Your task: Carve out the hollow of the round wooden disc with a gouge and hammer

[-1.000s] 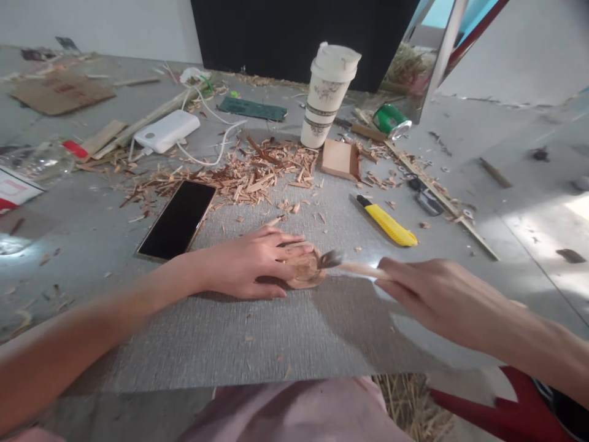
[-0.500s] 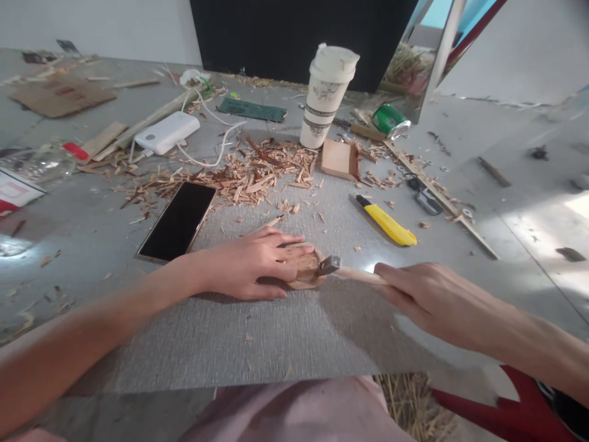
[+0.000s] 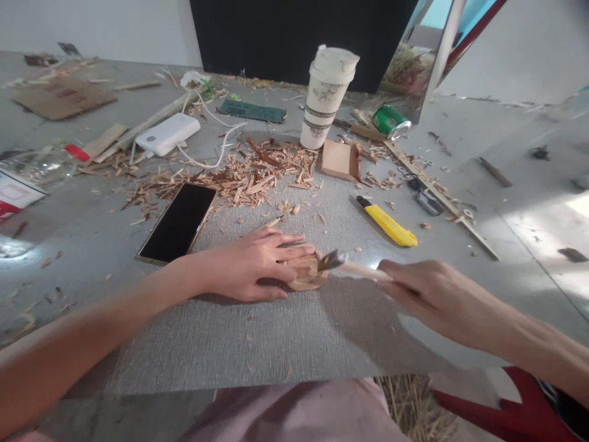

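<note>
My left hand (image 3: pixel 257 264) lies over a small rounded piece of wood (image 3: pixel 306 270), gripping it against the grey tabletop. The fingers rest across its top, and the thumb lies on the near side; part of the wood is hidden under the hand. My right hand (image 3: pixel 421 294) is closed around the pale wooden handle of a small hammer (image 3: pixel 356 269). Its metal head, blurred by motion, hangs just above the right rim of the wood, with the tapering end towards it. A thin pencil-like stick (image 3: pixel 272 222) lies behind my left hand.
A phone (image 3: pixel 178 222) lies left, a yellow utility knife (image 3: pixel 390 226) right. Behind are wood chips (image 3: pixel 257 175), a paper cup (image 3: pixel 326 98), a small cardboard tray (image 3: pixel 339 159), a white power bank (image 3: pixel 168 134) with a cable, and a green can (image 3: pixel 390 121).
The hammer head has lifted slightly off the wood's right edge and tilted, moving a little up and right. My left hand and the wood have stayed in place.
</note>
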A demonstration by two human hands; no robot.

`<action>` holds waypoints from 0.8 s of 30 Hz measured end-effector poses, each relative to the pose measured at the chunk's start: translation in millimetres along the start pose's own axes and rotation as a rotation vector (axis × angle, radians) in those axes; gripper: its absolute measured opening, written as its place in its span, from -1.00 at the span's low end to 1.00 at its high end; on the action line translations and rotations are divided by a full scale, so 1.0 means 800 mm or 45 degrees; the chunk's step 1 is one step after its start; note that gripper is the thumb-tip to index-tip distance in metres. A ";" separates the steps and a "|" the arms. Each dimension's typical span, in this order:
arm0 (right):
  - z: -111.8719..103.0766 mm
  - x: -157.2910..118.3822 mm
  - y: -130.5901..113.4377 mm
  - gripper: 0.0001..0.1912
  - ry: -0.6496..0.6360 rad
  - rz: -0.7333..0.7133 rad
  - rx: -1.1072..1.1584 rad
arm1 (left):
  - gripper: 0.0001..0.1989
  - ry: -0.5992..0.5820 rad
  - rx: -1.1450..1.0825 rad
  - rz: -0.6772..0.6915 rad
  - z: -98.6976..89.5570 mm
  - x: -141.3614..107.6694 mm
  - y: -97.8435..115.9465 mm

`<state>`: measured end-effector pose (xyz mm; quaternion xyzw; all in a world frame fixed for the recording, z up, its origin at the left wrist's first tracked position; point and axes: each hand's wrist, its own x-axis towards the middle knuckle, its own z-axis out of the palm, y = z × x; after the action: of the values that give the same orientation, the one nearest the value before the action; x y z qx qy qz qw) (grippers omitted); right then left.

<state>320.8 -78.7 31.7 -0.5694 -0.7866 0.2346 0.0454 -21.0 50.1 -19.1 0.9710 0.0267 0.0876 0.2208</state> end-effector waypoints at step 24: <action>0.050 0.127 -0.032 -0.83 0.064 0.072 0.469 | -0.82 0.147 0.273 -0.230 0.010 0.011 0.048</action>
<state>249.8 -4.7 -12.7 -0.5790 -0.7126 0.3615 0.1619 -10.4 12.8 -8.1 0.9760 0.1359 0.1195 0.1211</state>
